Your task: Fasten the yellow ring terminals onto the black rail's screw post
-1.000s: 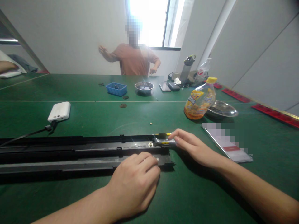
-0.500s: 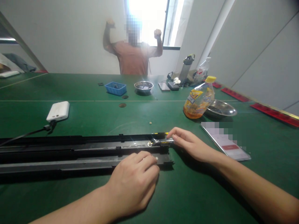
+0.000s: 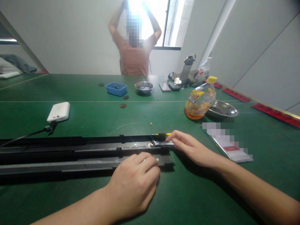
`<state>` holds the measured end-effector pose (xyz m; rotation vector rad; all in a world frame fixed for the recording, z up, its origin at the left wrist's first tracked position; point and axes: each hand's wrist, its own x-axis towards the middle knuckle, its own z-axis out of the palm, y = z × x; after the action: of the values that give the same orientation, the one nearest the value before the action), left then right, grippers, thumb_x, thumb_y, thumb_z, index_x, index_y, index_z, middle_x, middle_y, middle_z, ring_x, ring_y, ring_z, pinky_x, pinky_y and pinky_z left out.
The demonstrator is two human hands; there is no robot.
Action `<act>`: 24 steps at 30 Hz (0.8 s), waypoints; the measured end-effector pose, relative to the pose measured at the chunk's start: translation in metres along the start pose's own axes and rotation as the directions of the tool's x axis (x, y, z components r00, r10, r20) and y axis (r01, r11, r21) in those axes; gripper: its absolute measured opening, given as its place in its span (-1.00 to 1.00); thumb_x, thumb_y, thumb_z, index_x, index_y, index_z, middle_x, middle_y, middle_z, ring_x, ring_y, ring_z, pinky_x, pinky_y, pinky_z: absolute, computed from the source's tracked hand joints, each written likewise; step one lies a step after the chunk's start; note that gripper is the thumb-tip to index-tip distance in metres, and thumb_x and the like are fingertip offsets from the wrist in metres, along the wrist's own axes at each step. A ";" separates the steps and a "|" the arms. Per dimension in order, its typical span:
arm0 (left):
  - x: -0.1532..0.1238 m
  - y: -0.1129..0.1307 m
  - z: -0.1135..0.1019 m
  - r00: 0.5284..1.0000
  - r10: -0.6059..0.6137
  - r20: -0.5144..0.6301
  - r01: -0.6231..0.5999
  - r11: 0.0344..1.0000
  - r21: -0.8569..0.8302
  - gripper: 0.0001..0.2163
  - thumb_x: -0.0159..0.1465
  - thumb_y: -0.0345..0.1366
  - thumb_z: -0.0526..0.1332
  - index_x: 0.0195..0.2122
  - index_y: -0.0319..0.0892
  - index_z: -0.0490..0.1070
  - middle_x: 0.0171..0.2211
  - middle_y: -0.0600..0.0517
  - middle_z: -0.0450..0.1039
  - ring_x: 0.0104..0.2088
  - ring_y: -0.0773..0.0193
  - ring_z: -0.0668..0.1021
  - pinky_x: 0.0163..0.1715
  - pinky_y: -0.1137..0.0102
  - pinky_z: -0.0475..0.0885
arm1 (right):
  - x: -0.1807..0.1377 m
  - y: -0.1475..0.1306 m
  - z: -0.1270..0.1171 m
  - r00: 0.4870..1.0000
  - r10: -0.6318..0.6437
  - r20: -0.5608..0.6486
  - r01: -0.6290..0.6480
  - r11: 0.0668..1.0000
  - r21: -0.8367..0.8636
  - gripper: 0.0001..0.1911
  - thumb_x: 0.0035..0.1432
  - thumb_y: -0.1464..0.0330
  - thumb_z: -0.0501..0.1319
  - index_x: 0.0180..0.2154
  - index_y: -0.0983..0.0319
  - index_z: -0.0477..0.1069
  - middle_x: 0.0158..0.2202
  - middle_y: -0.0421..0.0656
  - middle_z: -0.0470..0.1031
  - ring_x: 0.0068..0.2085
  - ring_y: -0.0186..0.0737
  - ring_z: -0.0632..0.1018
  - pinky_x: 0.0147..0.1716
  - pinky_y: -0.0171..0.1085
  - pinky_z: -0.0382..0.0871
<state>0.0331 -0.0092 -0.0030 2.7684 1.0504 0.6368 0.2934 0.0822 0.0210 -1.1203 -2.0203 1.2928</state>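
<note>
A long black rail assembly (image 3: 70, 154) lies across the green table in front of me. My left hand (image 3: 136, 181) rests on its near edge close to the right end, fingers curled down onto it. My right hand (image 3: 189, 147) pinches the handle of a small metal wrench (image 3: 161, 143), whose head sits on a nut on the rail. A loose brass nut (image 3: 151, 124) lies on the table just beyond the rail.
A white power bank (image 3: 59, 111) with a cable sits at left. An orange drink bottle (image 3: 200, 98) and a metal bowl (image 3: 221, 109) stand at right, a card (image 3: 228, 145) below them. A blue tray (image 3: 116, 88), another bowl (image 3: 144, 86) and a person stand at the far side.
My right hand has turned the wrench slightly on the nut. My left hand has stayed put. The person across the table has raised both arms above the head.
</note>
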 end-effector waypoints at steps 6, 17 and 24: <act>0.000 -0.001 0.000 1.000 -0.004 0.002 0.004 1.000 -0.001 -0.89 0.43 -0.36 0.19 -0.08 -0.15 0.47 -0.05 -0.05 0.53 -0.03 0.02 0.52 -0.10 0.11 0.51 | -0.006 -0.003 0.003 1.000 0.019 0.008 -0.019 0.999 0.029 -0.73 0.53 0.14 0.10 -0.09 0.16 0.43 -0.09 -0.12 0.50 -0.04 -0.07 0.48 0.06 -0.13 0.32; 0.000 0.001 -0.001 1.000 -0.002 -0.001 0.002 1.000 0.006 -0.90 0.41 -0.36 0.20 -0.10 -0.16 0.48 -0.07 -0.04 0.53 -0.05 0.03 0.51 -0.14 0.11 0.52 | -0.002 0.005 0.004 0.998 0.043 -0.045 -0.036 0.989 0.144 -0.72 0.52 0.10 0.13 -0.13 0.16 0.41 -0.26 -0.23 0.34 -0.32 -0.24 0.29 -0.31 -0.25 0.20; 0.000 -0.001 -0.001 1.000 -0.002 0.000 0.002 1.000 0.010 -0.88 0.41 -0.36 0.20 -0.08 -0.15 0.49 -0.05 -0.06 0.54 -0.02 0.02 0.53 -0.10 0.11 0.54 | -0.006 -0.001 0.003 0.995 0.055 -0.081 -0.041 0.987 0.158 -0.71 0.48 0.09 0.16 -0.19 0.15 0.40 -0.31 -0.22 0.33 -0.33 -0.20 0.29 -0.33 -0.23 0.18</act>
<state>0.0320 -0.0081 -0.0020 2.7753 1.0589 0.6333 0.2943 0.0755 0.0213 -1.1367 -1.8071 1.3778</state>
